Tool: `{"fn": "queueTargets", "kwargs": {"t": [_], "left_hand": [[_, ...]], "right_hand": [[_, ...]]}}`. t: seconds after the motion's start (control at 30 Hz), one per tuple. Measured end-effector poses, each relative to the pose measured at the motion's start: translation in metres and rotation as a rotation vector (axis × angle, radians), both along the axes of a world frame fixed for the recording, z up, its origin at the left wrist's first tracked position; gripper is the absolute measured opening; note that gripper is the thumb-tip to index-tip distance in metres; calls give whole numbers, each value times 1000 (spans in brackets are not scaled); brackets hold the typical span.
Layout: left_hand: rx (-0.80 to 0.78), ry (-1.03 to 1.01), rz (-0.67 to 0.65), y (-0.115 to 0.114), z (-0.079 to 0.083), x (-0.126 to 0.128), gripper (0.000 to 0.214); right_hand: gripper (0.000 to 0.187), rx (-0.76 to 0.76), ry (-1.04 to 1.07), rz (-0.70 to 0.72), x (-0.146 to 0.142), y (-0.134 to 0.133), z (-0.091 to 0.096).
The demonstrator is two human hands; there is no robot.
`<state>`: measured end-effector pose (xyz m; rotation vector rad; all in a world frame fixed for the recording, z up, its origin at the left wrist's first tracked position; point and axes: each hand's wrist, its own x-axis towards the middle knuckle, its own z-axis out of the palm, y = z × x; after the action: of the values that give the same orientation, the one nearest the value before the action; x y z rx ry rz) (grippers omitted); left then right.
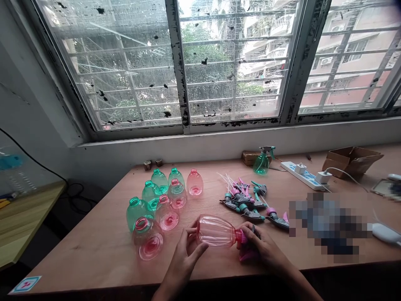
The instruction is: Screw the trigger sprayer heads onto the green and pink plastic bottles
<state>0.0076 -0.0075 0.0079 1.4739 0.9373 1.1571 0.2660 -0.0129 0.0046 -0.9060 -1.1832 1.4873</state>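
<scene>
A clear pink bottle lies sideways above the table's front edge, its base to the left and its neck to the right. My left hand is closed around the base end. At the neck, my right hand grips a spray head with a pink collar and trigger; my fingers hide much of it. The collar sits against the bottle's mouth, but how tightly it is screwed on I cannot tell. Left of my hands stand several open pink bottles and several green bottles. Beyond my right hand lies a pile of spray heads with white tubes.
Farther back stands a green spray bottle with its head on. A white power strip and an open cardboard box are at the back right. A blurred patch covers something on the right, beside a white object.
</scene>
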Motion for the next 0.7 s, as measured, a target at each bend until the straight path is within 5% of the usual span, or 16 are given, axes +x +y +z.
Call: {"fn": "queueTargets", "kwargs": {"t": [0.7], "left_hand": [[24, 55, -2, 7, -6, -1, 44]], "right_hand": [[38, 20, 34, 9, 1, 1, -1]]}}
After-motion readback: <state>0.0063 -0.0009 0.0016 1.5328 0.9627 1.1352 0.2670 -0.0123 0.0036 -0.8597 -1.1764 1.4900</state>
